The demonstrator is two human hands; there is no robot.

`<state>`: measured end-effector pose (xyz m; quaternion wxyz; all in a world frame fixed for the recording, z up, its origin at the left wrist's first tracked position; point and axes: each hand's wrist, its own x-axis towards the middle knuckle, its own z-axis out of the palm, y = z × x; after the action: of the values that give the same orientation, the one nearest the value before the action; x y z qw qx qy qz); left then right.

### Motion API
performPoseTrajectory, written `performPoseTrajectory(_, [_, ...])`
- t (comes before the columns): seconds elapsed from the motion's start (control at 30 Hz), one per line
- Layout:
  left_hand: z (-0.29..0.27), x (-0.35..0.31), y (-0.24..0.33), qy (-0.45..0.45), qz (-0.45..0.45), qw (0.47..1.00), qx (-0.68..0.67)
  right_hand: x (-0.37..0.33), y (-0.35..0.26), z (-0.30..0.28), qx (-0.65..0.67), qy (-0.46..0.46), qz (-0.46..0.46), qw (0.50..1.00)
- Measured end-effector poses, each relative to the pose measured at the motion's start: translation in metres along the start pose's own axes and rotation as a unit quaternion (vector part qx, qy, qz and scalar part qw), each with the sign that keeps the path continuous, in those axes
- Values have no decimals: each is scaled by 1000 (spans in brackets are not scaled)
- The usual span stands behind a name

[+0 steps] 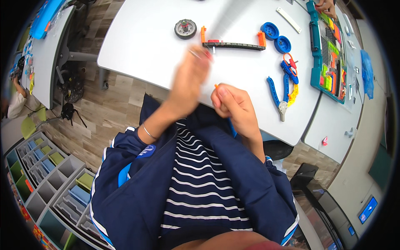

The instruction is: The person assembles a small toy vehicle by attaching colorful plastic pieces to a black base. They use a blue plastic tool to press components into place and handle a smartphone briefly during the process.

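Observation:
My left hand (189, 79) is smeared by motion above the near edge of the white table (141, 46). Something thin and reddish shows by its fingertips; I cannot make out what. My right hand (236, 106) is closed in a pinch, with the tip of a small orange building piece (216, 86) poking out between thumb and finger. Just beyond the hands lies a long black beam (235, 45) with an upright orange piece (203, 35) at its left end and another orange piece (261, 39) at its right. A grey wheel (185, 28) lies left of it.
Two blue wheels (283, 44) and a white strip (288, 20) lie beyond at right. Nearer is a blue, yellow and grey assembly (283, 109). A teal case (316, 62) of coloured parts borders the right, where another person's hand (327, 7) reaches in. Grey storage bins (68, 166) stand lower left.

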<state>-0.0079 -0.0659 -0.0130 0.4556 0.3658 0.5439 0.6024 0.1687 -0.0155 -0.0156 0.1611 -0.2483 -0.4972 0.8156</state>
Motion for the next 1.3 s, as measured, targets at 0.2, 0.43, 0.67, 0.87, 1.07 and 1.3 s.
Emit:
performPoseTrajectory(0.2, [-10,56,11,28,216,944,249,-7,-5,-20,-23,88,-57,994])
performPoseTrajectory(0.43, [19,153,-12,20,199,774,601,1,-9,-24,-90,107,-85,986])
performPoseTrajectory(0.67, [1,123,34,87,129,835,529,8,-8,-30,-106,120,-75,984])
performPoseTrajectory(0.87, [-21,49,-11,82,89,878,462,11,-13,-30,-172,177,-95,964])
performPoseTrajectory(1.07, [-16,35,-29,94,176,899,389,18,-16,-35,-318,203,-142,915])
performPoseTrajectory(1.3, [-22,30,-44,28,201,951,232,30,-22,-26,-380,236,-190,874])
